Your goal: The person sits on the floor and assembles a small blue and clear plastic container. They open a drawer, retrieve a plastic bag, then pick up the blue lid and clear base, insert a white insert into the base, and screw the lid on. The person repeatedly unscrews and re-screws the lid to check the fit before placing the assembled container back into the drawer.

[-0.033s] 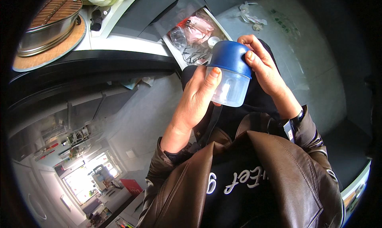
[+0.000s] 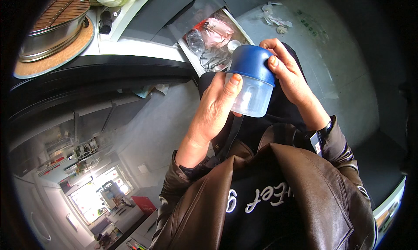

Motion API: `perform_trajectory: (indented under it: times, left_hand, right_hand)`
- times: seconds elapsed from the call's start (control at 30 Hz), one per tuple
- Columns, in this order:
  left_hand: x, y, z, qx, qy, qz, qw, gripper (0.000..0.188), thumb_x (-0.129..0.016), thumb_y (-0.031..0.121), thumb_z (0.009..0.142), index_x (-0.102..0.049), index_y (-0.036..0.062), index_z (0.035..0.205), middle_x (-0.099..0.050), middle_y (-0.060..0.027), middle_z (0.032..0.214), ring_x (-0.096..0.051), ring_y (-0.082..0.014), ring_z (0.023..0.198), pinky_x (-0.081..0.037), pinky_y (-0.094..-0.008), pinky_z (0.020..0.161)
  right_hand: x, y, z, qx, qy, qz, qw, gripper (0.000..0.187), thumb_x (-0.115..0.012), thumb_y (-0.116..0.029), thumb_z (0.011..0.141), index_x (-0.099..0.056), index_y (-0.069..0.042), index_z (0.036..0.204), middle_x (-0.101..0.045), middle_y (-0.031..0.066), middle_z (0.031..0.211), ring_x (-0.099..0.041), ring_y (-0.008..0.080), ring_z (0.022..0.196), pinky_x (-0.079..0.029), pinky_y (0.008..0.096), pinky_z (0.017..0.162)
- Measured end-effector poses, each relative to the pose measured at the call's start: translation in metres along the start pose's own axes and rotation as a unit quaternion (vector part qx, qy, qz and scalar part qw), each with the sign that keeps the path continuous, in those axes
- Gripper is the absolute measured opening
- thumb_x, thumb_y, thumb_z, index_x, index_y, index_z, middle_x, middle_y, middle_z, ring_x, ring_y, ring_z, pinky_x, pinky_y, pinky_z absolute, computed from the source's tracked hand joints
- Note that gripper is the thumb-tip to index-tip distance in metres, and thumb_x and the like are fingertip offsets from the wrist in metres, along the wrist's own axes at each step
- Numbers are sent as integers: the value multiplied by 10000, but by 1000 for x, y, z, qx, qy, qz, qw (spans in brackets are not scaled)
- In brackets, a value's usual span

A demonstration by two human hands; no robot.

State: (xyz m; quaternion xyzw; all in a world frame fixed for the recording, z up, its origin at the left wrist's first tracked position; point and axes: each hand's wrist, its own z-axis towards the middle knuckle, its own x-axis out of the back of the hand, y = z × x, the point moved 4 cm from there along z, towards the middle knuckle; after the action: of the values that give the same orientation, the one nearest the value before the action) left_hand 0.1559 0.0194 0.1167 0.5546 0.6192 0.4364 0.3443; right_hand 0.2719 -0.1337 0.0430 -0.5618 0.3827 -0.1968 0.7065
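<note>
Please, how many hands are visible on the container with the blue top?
2: the left hand holds the clear lower part of the container, and the right hand holds its blue top.

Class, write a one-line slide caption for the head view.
Left hand and right hand hold a blue-topped clear container near an open drawer.

A round brown mat point(image 2: 72, 52) lies on the white counter point(image 2: 135, 50), crumpled whitish scraps point(image 2: 273, 17) on the grey floor point(image 2: 350, 91).

Domed lid point(image 2: 250, 59) solid blue, container body point(image 2: 254, 98) clear (faintly milky), jacket point(image 2: 311, 176) brown, shirt point(image 2: 265, 226) black with white script, plastic bag point(image 2: 219, 31) pink, slatted rack point(image 2: 63, 8) brown-striped
</note>
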Motion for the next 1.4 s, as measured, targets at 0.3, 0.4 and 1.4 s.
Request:
perform_trajectory:
  times: [0.3,0.4,1.4]
  left_hand:
    - [-2,1,2,10,-7,3,1000,558,-481,510,1113,-592,2,1314,-666,-51,1012,-656,-105,824,-534,-240,706]
    - [-2,0,3,6,-10,6,1000,554,-488,509,1112,-597,2,1307,-666,-46,1033,-649,-99,869,-532,-239,741]
    - [0,-30,14,-26,-20,-64,997,789,-790,506,934,-477,-45,1404,-598,-130,1274,-596,-169,1171,-512,-309,997]
  right_hand:
    - [3,1,-1,-8,1,5,1000,435,-641,-472,1047,-576,-121,1297,-627,30,1118,-558,118,1070,-437,307,963]
    - [3,2,-1,-3,-5,2,1000,442,-639,-481,1046,-576,-121,1294,-625,30,1116,-558,118,1066,-439,310,955]
    - [-2,7,-4,-70,-10,-25,997,722,-802,-554,888,-482,-101,1349,-576,63,1167,-544,170,1113,-449,327,976]
